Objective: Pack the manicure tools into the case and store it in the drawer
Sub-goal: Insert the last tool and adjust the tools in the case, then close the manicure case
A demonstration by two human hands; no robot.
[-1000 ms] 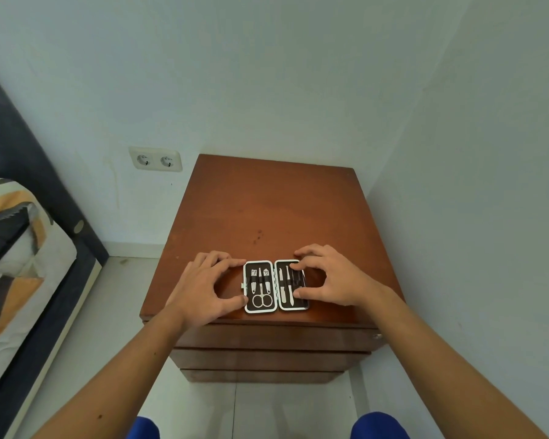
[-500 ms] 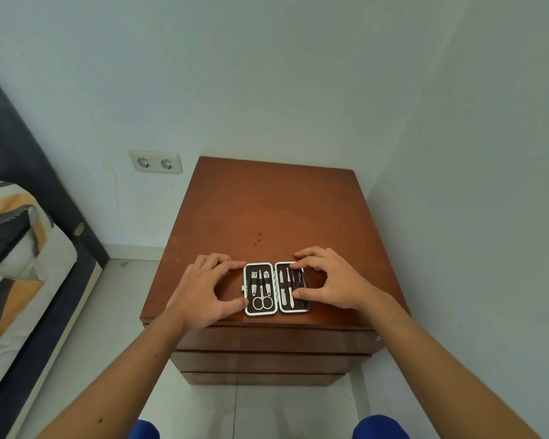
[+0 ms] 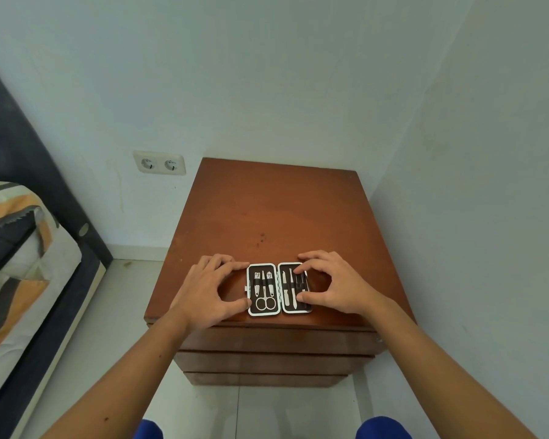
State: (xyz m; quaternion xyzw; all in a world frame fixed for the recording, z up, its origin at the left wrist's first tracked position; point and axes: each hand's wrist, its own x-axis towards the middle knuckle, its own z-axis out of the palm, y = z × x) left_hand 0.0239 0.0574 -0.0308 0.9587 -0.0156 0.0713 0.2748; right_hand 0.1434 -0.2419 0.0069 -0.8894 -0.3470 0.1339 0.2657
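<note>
double wall socket (image 3: 159, 163), striped bedding (image 3: 16, 236), tiled floor (image 3: 108, 343)

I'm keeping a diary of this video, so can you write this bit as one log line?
stage: tools packed | case: open flat on cabinet top | left hand: touching left edge | right hand: fingers on right half | drawers: shut

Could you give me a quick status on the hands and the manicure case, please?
Left hand and right hand rest on the outer edges of the manicure case, no closed grip. Case open flat on the nightstand, tools in slots. Drawers shut; nothing in the way.
</note>
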